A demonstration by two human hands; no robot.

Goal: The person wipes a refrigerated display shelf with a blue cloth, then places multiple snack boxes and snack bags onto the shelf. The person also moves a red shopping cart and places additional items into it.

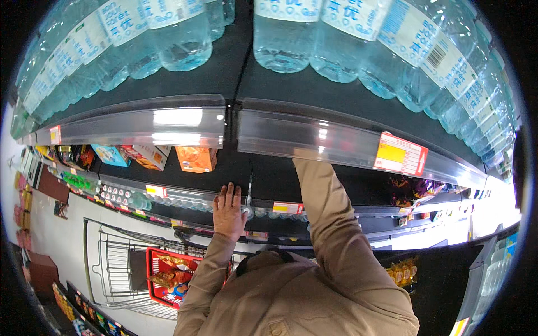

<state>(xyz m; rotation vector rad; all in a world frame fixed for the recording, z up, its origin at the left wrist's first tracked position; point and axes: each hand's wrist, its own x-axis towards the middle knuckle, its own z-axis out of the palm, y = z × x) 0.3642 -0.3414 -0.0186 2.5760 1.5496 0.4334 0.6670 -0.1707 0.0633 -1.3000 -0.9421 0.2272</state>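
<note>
My left hand (229, 214) is flat, fingers extended and slightly apart, over the front edge of the dark middle shelf (201, 178). Nothing is in its grasp. To its upper left on that shelf stands an orange box (196, 158). My right arm, in a tan sleeve (321, 189), reaches under the upper shelf. The right hand is hidden behind that shelf's clear plastic front strip (269, 132), so what it touches cannot be seen. The shelf below my right arm shows a red-and-yellow price tag (288, 208) on its edge.
Large water bottles (281, 42) line the upper shelf, whose strip carries another price tag (401, 153). Purple snack bags (424, 189) lie to the right. A wire shopping cart (115, 269) with a red basket (153, 290) holding packaged goods stands at lower left.
</note>
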